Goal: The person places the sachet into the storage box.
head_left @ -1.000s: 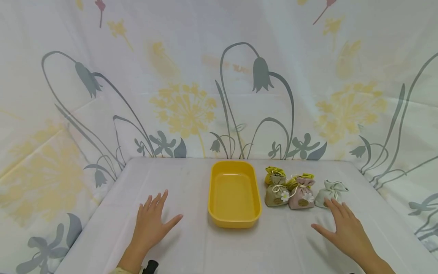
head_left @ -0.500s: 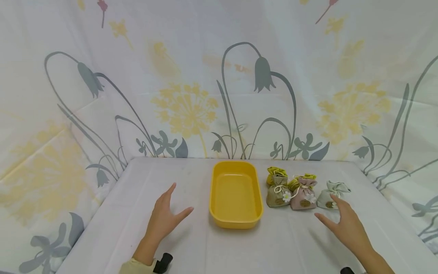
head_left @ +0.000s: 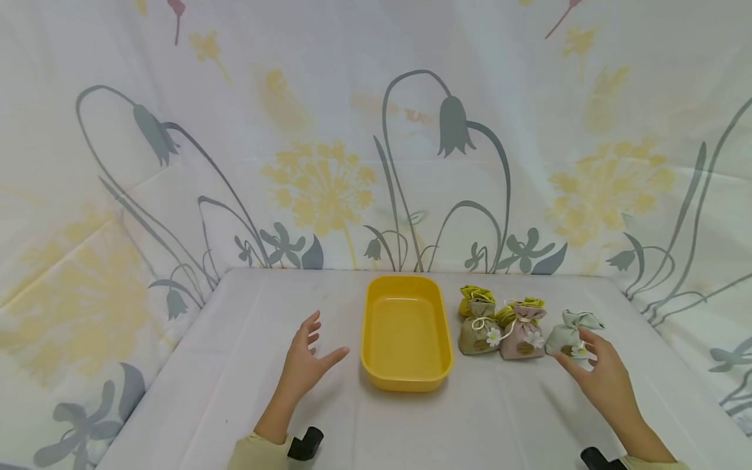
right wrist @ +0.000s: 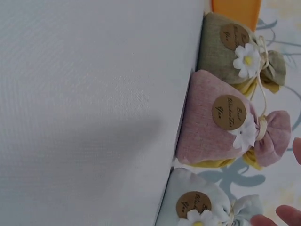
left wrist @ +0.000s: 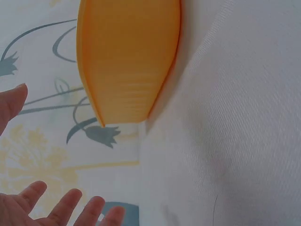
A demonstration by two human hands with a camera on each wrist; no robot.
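Mint bag [head_left: 562,334] — reaching step, I judge.
Right grip [head_left: 608,385] parted close by, left grip [head_left: 305,372] spread near the tray [head_left: 405,384], both empty — next calls for a pinch.

Pale green bag [head_left: 562,337]: partly behind right hand [head_left: 608,382].
Yellow bags [head_left: 467,307]: mostly hidden.
Yellow tray [left wrist: 131,56]: cut off in left wrist view.

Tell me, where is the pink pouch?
In the head view, the pink pouch sits right of the yellow tray, between the olive pouch and pale green pouch.
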